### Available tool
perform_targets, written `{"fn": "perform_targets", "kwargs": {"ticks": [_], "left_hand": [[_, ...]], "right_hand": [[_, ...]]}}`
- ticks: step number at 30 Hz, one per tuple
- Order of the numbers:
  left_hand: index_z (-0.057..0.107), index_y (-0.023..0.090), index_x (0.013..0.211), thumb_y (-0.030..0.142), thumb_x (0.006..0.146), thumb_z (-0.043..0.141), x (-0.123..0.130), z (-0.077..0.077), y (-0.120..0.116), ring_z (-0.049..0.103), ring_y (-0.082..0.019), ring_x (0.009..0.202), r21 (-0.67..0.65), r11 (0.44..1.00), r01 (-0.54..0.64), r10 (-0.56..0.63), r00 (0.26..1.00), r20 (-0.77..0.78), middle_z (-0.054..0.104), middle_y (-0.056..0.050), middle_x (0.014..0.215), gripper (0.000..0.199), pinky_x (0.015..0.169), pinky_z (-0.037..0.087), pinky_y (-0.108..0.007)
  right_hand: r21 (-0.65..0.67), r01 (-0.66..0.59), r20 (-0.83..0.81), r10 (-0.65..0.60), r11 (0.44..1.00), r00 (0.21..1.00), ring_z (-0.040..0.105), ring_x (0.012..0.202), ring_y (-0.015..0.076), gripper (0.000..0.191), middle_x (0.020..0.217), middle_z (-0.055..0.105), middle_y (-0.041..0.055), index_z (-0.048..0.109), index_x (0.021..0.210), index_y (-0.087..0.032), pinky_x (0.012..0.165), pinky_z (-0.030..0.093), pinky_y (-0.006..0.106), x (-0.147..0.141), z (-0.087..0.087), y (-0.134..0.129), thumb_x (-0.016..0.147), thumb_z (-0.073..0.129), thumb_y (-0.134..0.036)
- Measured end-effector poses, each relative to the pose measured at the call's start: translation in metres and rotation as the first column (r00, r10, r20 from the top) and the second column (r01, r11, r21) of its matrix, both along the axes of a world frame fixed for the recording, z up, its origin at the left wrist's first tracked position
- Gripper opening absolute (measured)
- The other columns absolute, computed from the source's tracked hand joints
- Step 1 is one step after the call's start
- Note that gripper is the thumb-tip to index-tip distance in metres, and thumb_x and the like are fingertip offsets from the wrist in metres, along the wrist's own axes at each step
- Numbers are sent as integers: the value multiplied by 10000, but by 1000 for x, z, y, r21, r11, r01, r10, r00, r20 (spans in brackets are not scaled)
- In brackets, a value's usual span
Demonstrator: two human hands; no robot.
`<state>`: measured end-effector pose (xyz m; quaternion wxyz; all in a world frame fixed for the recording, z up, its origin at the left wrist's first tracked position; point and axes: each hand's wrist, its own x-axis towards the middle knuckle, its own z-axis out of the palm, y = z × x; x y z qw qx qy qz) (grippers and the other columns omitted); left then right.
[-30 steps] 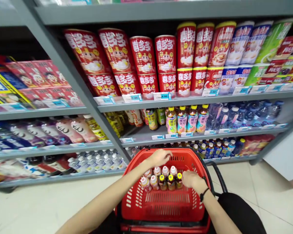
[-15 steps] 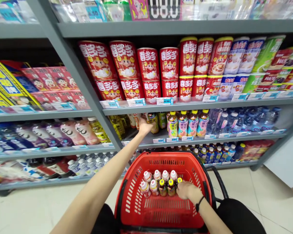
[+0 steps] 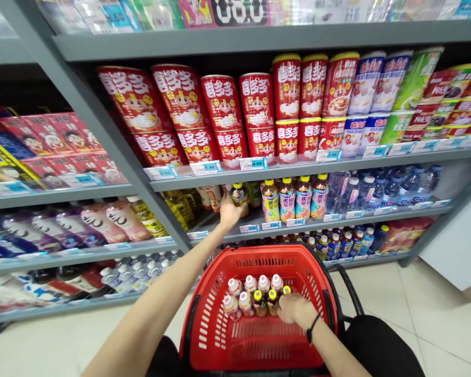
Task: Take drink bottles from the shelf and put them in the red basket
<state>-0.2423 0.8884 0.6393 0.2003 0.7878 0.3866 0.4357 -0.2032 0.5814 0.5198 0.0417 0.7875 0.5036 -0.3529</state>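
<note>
On the shelf, my left hand (image 3: 231,210) is closed around a yellow-capped Nestlé tea bottle (image 3: 239,193), which stands left of a row of similar tea bottles (image 3: 288,200). My right hand (image 3: 293,308) is down in the red shopping basket (image 3: 275,345), its fingers curled at the right end of the bottles there. A yellow-capped bottle (image 3: 286,290) shows just behind those fingers; its body is mostly hidden by the hand. Beside it in the basket stand two more yellow-capped bottles (image 3: 266,303) and several white-capped bottles (image 3: 238,305), all upright.
Red cans (image 3: 220,104) are stacked on the shelf above my left hand. Clear water bottles (image 3: 380,191) stand to the right. A grey upright (image 3: 90,120) divides the shelving. The basket's black handle (image 3: 349,288) sticks out at the right, over the tiled floor (image 3: 424,309).
My left hand has tightened around the tea bottle and brought it slightly up and forward, its cap now showing. The view has shifted a little to the right. My right hand stays at the basket bottles.
</note>
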Motion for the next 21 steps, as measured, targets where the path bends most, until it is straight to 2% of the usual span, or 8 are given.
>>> {"fn": "perform_targets", "kwargs": {"ticks": [3,6,9,12,15,19,20,21], "left_hand": [[566,134,1189,350,718,836,-16,-1,-24,557,-387,1269,101,994,43,-44,999,9,603,-202,1263,584,1088,445,-476],[566,158,1172,385,736,822,-34,7,-54,608,-319,1185,164,984,73,-88,993,85,633,-146,1198,554,1058,478,-422],[557,184,1142,392,702,857,-55,17,-92,689,-251,999,52,977,207,-213,929,303,700,-77,1064,572,951,539,-370],[574,182,1094,371,675,877,-73,16,-131,732,-238,914,-241,858,453,-308,831,463,743,-88,1036,550,875,579,-363],[605,167,953,402,618,902,-86,-4,-159,740,-237,803,-496,710,500,-189,814,549,754,-100,943,505,770,598,-352],[573,177,965,388,611,918,-96,-40,-176,729,-214,721,-677,570,465,44,806,590,744,-65,873,537,684,596,-330],[564,180,977,376,607,924,-98,-46,-177,723,-205,703,-702,539,466,71,805,589,739,-56,868,552,665,592,-322],[559,182,992,370,607,926,-100,-50,-177,718,-199,691,-717,507,479,80,802,592,737,-53,879,564,651,589,-317]], "right_hand": [[69,59,-91,-52,996,994,684,1159,297,204,1197,723,149,709,1106,-107,1044,511,551,3,-2,0,976,666,-258],[245,169,-268,-101,955,958,622,1263,377,170,1244,690,250,720,1039,-101,1094,432,572,4,-1,4,964,614,-210],[375,348,-530,-109,859,841,627,1256,327,334,1308,662,224,664,1132,-152,1003,510,469,-6,0,16,1026,453,-388],[339,512,-770,-80,789,633,722,1009,265,663,1178,705,209,590,1190,-145,748,586,369,-23,-3,29,1018,161,-620],[229,594,-909,-50,771,415,734,839,240,852,1057,721,218,577,1184,-108,626,568,332,-37,-3,33,961,-13,-681],[-97,620,-992,-28,778,-120,713,681,224,676,974,736,164,584,1219,-125,490,518,279,-44,3,25,963,282,-672],[-159,598,-977,-37,785,-212,708,650,222,636,975,739,147,578,1242,-142,462,509,274,-46,6,22,957,355,-666],[-195,576,-965,-50,794,-257,702,619,218,619,975,740,131,574,1254,-161,436,497,267,-48,8,20,949,405,-672]]}}
